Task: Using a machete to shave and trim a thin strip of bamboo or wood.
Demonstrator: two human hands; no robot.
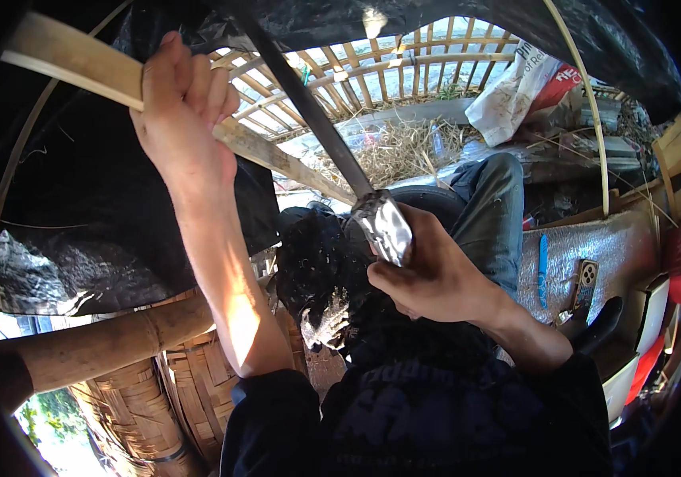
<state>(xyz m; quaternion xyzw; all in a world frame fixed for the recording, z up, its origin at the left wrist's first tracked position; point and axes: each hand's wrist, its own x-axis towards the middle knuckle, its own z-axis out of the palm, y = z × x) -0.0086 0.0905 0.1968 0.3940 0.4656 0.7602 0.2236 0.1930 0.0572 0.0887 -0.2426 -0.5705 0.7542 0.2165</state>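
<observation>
My left hand (181, 103) is raised at the upper left, its fingers wrapped round a long, pale split bamboo strip (78, 60). The strip slants down to the right, and its lower end comes close to the knife in the middle of the view. In my right hand (436, 270) is a long-bladed knife (305, 103), gripped by a handle wrapped in shiny dark tape. Its dark blade points up and to the left, crossing in front of the bamboo strip. Whether blade and strip touch, I cannot tell.
A bamboo slat fence (388, 67) and a heap of straw-like shavings (404, 147) lie ahead. Black sheeting (94, 183) hangs at the left above a bamboo pole (118, 342). To the right, a phone (585, 285) and a blue tool (542, 266) rest on a board.
</observation>
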